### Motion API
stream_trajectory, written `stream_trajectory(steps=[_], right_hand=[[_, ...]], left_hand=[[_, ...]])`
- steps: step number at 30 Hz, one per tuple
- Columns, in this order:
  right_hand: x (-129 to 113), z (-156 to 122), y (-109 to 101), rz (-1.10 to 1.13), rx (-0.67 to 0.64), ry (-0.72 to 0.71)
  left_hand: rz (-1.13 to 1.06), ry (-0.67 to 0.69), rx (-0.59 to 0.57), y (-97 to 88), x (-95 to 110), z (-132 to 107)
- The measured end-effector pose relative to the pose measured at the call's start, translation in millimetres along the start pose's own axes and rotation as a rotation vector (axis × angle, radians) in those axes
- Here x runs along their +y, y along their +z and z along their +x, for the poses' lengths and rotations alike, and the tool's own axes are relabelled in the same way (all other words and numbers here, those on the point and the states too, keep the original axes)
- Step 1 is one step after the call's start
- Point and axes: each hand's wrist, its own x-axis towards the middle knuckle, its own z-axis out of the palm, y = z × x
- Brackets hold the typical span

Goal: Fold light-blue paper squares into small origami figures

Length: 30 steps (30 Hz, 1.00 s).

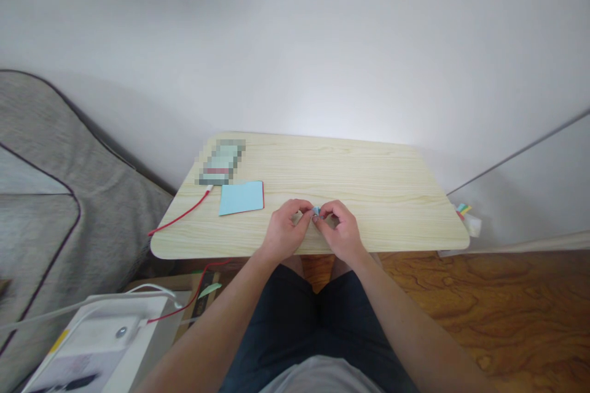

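Between my two hands is a small piece of folded blue paper (316, 211), mostly covered by fingers. My left hand (286, 227) pinches its left side with thumb and index finger. On its right side, my right hand (340, 230) is closed on it in a similar pinch. Both hands are just over the front part of the pale wooden table (369, 178). Left of my left hand lies a stack of light blue paper sheets (241, 198), with a red edge showing at its right side.
A blurred phone (222, 161) lies at the table's back left, with a red cable (182, 216) running over the left edge. A grey sofa (92, 166) stands left. Below it, a white box (106, 338) carries cables. Colored scraps in a white bag (471, 224) hang by the right edge.
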Motion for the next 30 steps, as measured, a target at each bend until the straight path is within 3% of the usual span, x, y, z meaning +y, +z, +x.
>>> stream_trajectory(steps=[10,16,24,30], right_hand=[[-0.3,0.7,-0.3,0.052,0.007,-0.074],[4.5,-0.6,1.2,0.023,0.08,-0.034],[2.5,1.3,0.1,0.08,0.001,-0.075],[-1.3,0.5,-1.7,0.092,-0.022,-0.056]], left_hand=[[-0.029,0.026,0.038,-1.1,0.8,0.9],[-0.042,-0.018,0.049,-0.8,0.0,0.5],[-0.099,0.0,0.006,-7.4,3.5,0.1],[-0.087,0.003,0.066,-5.0,4.4,0.8]])
